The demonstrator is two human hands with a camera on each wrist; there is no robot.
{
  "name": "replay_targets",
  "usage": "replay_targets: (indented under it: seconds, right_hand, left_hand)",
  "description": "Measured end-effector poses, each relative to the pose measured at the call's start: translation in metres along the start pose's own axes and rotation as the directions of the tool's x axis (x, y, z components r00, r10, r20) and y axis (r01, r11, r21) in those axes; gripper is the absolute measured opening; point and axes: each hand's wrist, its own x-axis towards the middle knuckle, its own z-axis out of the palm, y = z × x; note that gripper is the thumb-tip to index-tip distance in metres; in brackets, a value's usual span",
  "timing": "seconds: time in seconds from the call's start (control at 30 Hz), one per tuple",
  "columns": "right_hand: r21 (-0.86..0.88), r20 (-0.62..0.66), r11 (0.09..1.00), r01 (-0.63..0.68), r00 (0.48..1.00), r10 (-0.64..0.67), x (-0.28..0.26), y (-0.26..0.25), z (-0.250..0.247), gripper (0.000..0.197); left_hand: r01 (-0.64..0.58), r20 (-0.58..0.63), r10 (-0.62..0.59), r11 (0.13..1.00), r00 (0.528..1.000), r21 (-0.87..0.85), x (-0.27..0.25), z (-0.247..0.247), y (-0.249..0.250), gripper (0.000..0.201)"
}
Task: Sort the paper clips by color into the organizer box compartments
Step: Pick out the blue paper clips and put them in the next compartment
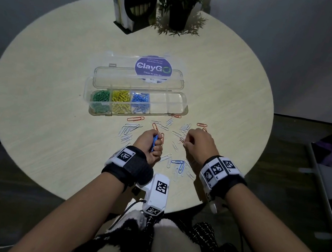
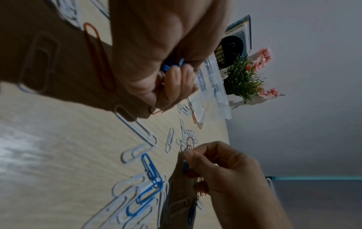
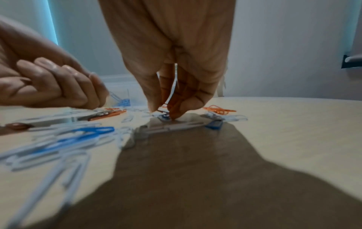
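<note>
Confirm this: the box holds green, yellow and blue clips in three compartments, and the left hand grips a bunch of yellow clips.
Wrong in one respect: the left hand grips blue clips, not yellow ones, as the head view shows. The rest stands: the box holds green clips, yellow clips and blue ones in three compartments.

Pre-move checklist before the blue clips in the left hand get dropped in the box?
1. Organizer box lid open: ok.
2. Blue compartment holds only blue: ok.
3. Left hand grips a bunch of blue clips: ok.
4. Only blue in that bunch: cannot tell, the fist hides part.
5. Right hand clear of the box: ok, down at the loose clips.
6. Right hand's pinch holds one colour: cannot tell.
</note>
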Motion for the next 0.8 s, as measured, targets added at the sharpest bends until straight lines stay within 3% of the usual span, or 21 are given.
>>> replay_targets:
  seconds: [0.17,0.23,0.4,0.5,0.6,0.8]
  right_hand:
    - [0.307,-0.073,0.947,-0.093,0.99,0.121,0.007,-0.001,-0.008,0.017]
    - [0.352,-0.065,0.931,-0.097,0.99,0.128,0.01,-0.007,-0.009,0.022]
    - [0.33,0.01,0.941,-0.079,0.997,0.08,0.009,-0.016,-0.007,0.01]
    - [0.175,-0.063,0.968,-0.181,0.979,0.194,0.008,-0.005,-0.005,0.01]
    - [0.061,-0.027,0.947,-0.316,0.948,0.318,0.003,-0.001,-0.002,0.02]
    - [0.166,-0.026,0.95,-0.263,0.962,0.271,0.004,0.004,0.0,0.012]
  left_hand:
    - [-0.003,-0.014,0.003,1.0,1.0,0.006,0.001,-0.002,-0.001,0.035]
    - [-0.003,-0.015,0.003,1.0,1.0,0.01,0.002,-0.002,-0.002,0.035]
    - [-0.026,-0.023,0.026,0.999,0.999,0.02,0.004,-0.001,-0.002,0.034]
    - [-0.031,-0.035,0.032,0.999,0.999,0.017,0.004,-0.004,-0.001,0.034]
    - [-0.037,-0.045,0.037,0.999,0.998,0.012,0.004,-0.005,-0.002,0.035]
    - [-0.039,-0.05,0.041,0.999,0.998,0.034,0.004,-0.002,-0.006,0.032]
